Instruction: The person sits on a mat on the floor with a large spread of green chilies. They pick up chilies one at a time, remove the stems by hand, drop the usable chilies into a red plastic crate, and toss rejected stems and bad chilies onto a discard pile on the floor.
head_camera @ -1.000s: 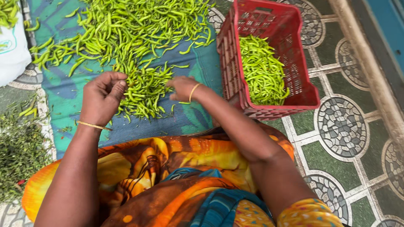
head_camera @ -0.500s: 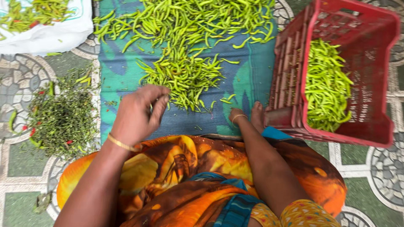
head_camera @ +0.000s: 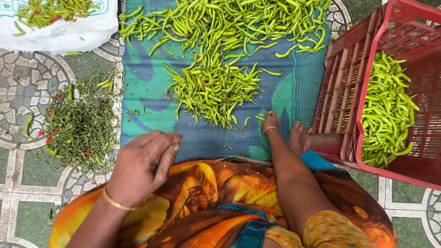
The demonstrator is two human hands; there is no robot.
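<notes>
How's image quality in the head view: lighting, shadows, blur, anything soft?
Head view: soft, even light, no glare; only faint shadows under the heap of green chillies on the blue-green woven mat. Left hand looks slightly soft, perhaps from motion; right hand and the red slatted plastic crate are sharp. Crate edges splay outward, probably wide-angle perspective.

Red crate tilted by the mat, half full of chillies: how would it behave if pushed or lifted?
The red crate looks like stiff slatted plastic, so it would probably keep its shape. It stands tilted with the green chillies heaped to one side, so they would likely slide and shift its balance. On the smooth tiled floor it may skid rather than tip.
</notes>
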